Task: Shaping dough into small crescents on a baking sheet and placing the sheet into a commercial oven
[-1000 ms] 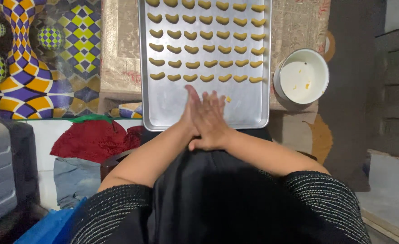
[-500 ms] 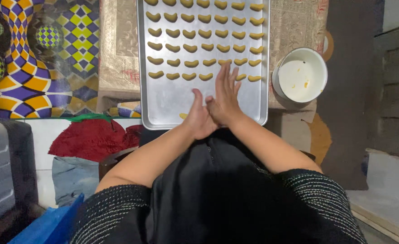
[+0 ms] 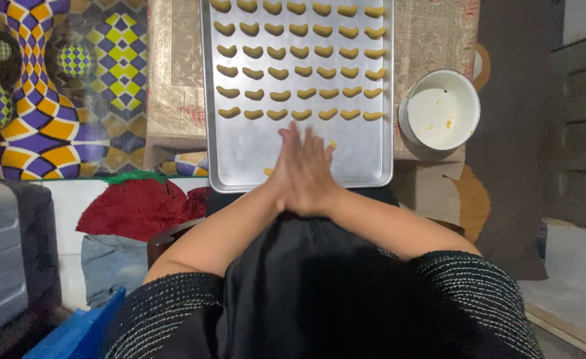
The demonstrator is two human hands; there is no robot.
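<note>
My left hand (image 3: 288, 163) and right hand (image 3: 318, 174) are pressed flat, palm to palm, fingers extended, over the near bare end of the metal tray (image 3: 366, 156). I cannot tell whether anything lies between the palms. Hazards: uneven palm pressure could squeeze a piece out onto the tray or over its near rim. Drifting forward could let my fingertips dent the nearest row of dough crescents (image 3: 301, 114), which lies just beyond them. Count: one tray; six visible rows of seven crescents, forty-two in all, the top row cut by the frame edge; two small yellow bits (image 3: 333, 143) beside my hands; one white bowl (image 3: 439, 110), right of the tray, holding a few crumbs.
</note>
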